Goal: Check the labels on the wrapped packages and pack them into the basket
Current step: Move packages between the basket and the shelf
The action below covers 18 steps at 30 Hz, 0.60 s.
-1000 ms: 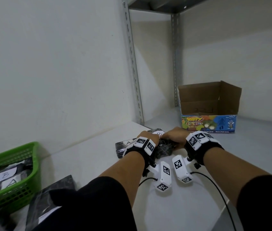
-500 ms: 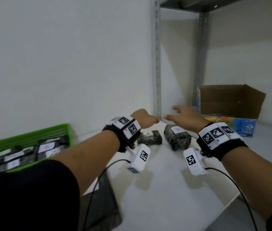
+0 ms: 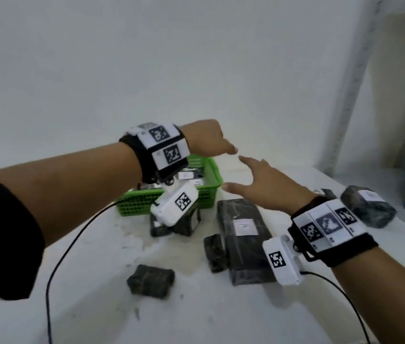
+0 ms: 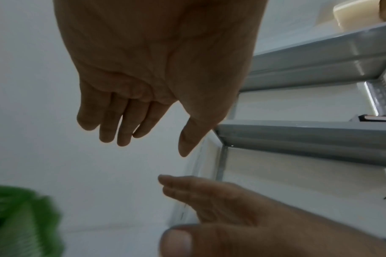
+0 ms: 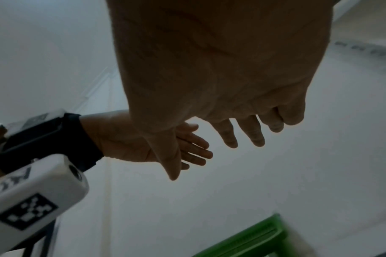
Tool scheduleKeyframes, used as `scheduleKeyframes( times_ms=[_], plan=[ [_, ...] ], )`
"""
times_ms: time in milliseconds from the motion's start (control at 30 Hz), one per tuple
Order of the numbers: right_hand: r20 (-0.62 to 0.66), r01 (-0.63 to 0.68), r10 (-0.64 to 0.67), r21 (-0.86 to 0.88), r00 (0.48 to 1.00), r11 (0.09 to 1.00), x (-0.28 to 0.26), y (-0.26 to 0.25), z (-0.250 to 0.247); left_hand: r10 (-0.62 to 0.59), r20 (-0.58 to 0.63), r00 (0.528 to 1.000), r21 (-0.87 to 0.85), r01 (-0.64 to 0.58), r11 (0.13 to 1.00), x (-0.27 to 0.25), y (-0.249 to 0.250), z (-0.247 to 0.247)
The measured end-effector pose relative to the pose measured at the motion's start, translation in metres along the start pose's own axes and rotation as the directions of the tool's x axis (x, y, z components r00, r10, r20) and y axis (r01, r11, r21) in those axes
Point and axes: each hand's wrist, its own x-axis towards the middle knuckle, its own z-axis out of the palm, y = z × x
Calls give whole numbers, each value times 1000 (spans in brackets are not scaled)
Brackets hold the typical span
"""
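Both empty, fingers loose, our left hand (image 3: 206, 140) and right hand (image 3: 258, 187) have swung from the far packages to above the green basket (image 3: 211, 192), ready to pick again.

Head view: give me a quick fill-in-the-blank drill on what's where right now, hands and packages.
1. The basket is coloured ____.
2. Both the left hand and the right hand hold ____.
3. The long flat package lies on the table with its white label facing ____.

Missing words: green; nothing; up
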Motion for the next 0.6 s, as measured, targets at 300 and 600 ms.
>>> scheduleKeyframes(
  times_ms=[300,600],
  plan=[
    [206,139,-139,12,969,990,-12,-83,87,-28,195,980,43,20,999,-111,-124,37],
    [419,220,-184,-39,889,975,-28,-91,152,32,476,879,-17,-27,999,-160,-160,98]
  ],
)
